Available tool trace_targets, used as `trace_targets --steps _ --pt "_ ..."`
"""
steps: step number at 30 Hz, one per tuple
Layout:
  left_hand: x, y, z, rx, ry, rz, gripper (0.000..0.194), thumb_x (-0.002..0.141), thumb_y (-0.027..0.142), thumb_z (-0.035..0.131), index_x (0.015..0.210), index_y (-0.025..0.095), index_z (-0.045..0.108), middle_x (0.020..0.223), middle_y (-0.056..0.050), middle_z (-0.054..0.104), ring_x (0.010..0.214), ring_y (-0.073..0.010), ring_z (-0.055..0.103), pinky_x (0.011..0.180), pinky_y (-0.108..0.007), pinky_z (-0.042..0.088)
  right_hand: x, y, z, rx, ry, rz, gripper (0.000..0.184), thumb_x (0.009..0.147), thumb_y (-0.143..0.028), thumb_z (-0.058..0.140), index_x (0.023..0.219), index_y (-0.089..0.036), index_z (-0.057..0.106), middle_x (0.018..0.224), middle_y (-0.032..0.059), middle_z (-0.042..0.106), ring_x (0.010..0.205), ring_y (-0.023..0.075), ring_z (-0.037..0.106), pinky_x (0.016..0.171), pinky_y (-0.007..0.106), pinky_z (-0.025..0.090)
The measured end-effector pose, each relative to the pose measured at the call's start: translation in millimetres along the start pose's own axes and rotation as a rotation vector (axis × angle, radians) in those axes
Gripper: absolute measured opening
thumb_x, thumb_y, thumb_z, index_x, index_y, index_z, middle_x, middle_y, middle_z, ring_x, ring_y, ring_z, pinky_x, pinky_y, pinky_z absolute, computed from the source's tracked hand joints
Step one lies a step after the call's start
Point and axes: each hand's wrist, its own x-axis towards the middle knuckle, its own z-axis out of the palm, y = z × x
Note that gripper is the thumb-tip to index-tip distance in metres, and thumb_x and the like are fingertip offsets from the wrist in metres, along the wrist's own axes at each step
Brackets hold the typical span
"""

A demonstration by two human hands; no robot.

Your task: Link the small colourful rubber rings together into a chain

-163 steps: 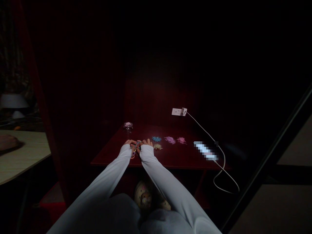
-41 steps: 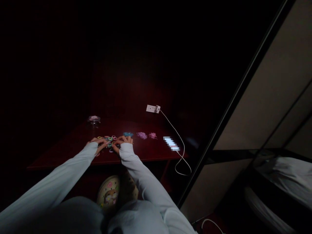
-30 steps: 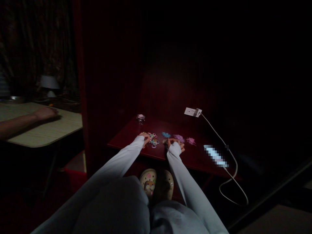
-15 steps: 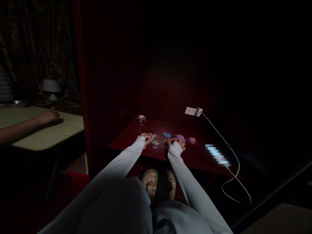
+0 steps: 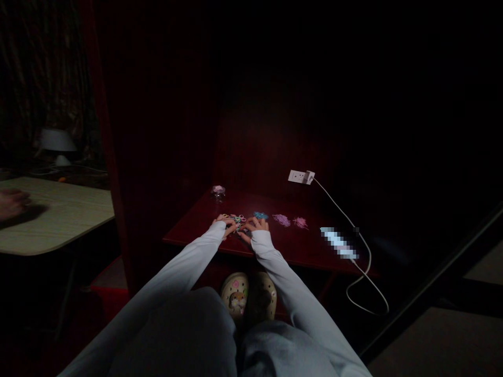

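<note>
On the dark red table [image 5: 291, 250] a heap of small coloured rings [image 5: 236, 218] lies between my two hands. My left hand [image 5: 222, 224] rests at the heap's left edge with fingers curled onto the rings. Just right of the heap my right hand [image 5: 256, 226] touches it, fingers bent down. The dim light hides whether either hand holds a ring. Sorted piles lie further right: a blue pile [image 5: 260, 215], a purple pile [image 5: 281, 220] and a pink pile [image 5: 301, 223].
A small jar [image 5: 218, 191] stands at the table's back left. A phone [image 5: 338, 243] lies at the right, its white cable [image 5: 353, 230] running to a wall socket [image 5: 301, 177]. Another person's hand [image 5: 11, 203] rests on a pale table [image 5: 55, 220] at left. My clogs [image 5: 247, 296] show below.
My right hand has moved left from beside the purple pile back to the ring heap. The other person's hand has drawn back toward the left edge.
</note>
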Motion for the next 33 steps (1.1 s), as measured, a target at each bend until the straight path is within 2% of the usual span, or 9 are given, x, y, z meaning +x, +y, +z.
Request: trace_targets --steps 7,10,12,15,18,20,21,27,33 --pt "0 3 -2.4 0.006 -0.025 0.010 0.026 0.088 0.046 0.072 0.075 0.026 0.082 0.095 -0.003 0.079 0.112 -0.0280 0.063 0.108 -0.041 0.046 2 5 6 -0.001 0.016 -0.023 0.023 0.100 -0.047 0.069 0.097 -0.030 0.084 0.124 0.0059 0.070 0.111 0.0257 0.048 0.092 0.035 0.033" --pt "1 5 -0.5 0.016 -0.031 0.007 0.026 0.089 0.048 0.071 0.081 0.027 0.083 0.104 -0.003 0.079 0.115 -0.0275 0.062 0.107 -0.040 0.046 1 3 4 0.012 0.029 -0.002 0.022 0.100 -0.044 0.070 0.093 -0.029 0.084 0.122 0.0052 0.070 0.111 0.0248 0.049 0.092 0.035 0.033" --pt "3 7 1.3 0.038 -0.022 -0.049 0.024 0.091 0.045 0.070 0.081 0.027 0.083 0.109 -0.001 0.078 0.116 -0.0264 0.062 0.107 -0.040 0.044 1 3 1 0.022 0.054 0.059 0.018 0.099 -0.040 0.071 0.093 -0.029 0.084 0.121 0.0045 0.070 0.110 0.0242 0.048 0.092 0.035 0.032" --pt "5 10 2.7 0.070 0.028 -0.149 0.023 0.095 0.037 0.067 0.080 0.027 0.080 0.111 0.001 0.078 0.118 -0.0249 0.059 0.107 -0.040 0.039 -1 8 -4 0.031 0.165 0.285 0.016 0.100 -0.035 0.069 0.096 -0.028 0.083 0.122 0.0049 0.070 0.111 0.0248 0.048 0.092 0.036 0.031" --pt "5 12 1.7 0.074 0.107 -0.188 0.022 0.099 0.033 0.063 0.085 0.028 0.079 0.117 0.002 0.077 0.121 -0.0242 0.054 0.106 -0.040 0.036 -4 18 -8 0.053 0.293 0.670 0.021 0.100 -0.032 0.063 0.095 -0.024 0.083 0.120 0.0097 0.071 0.109 0.0283 0.049 0.087 0.038 0.032" --pt "4 12 0.6 0.063 0.149 -0.215 0.021 0.100 0.032 0.061 0.088 0.029 0.078 0.122 0.002 0.075 0.122 -0.0244 0.053 0.105 -0.041 0.035 -6 25 -10 0.062 0.317 0.876 0.024 0.098 -0.032 0.062 0.091 -0.022 0.082 0.116 0.0134 0.072 0.106 0.0307 0.050 0.084 0.039 0.032" --pt "4 11 0.0 0.054 0.167 -0.227 0.021 0.101 0.032 0.060 0.089 0.029 0.077 0.124 0.002 0.075 0.123 -0.0245 0.052 0.105 -0.041 0.035 -6 27 -10 0.058 0.313 0.927 0.024 0.097 -0.032 0.062 0.089 -0.021 0.082 0.115 0.0147 0.072 0.105 0.0316 0.050 0.083 0.039 0.032" --pt "4 10 -8.1 -0.071 0.264 -0.336 0.020 0.101 0.032 0.056 0.090 0.028 0.073 0.124 0.000 0.075 0.123 -0.0262 0.053 0.109 -0.043 0.035 -9 29 -9 0.022 0.224 0.852 0.024 0.094 -0.034 0.061 0.092 -0.023 0.083 0.120 0.0138 0.072 0.112 0.0343 0.051 0.086 0.040 0.031" --pt "3 14 -18.9 -0.163 0.273 -0.393 0.026 0.101 0.031 0.052 0.086 0.028 0.073 0.120 -0.002 0.075 0.123 -0.0273 0.056 0.112 -0.046 0.038 -9 25 -13 0.017 0.186 0.795 0.021 0.093 -0.036 0.066 0.089 -0.025 0.083 0.121 0.0134 0.069 0.113 0.0343 0.049 0.089 0.041 0.030"
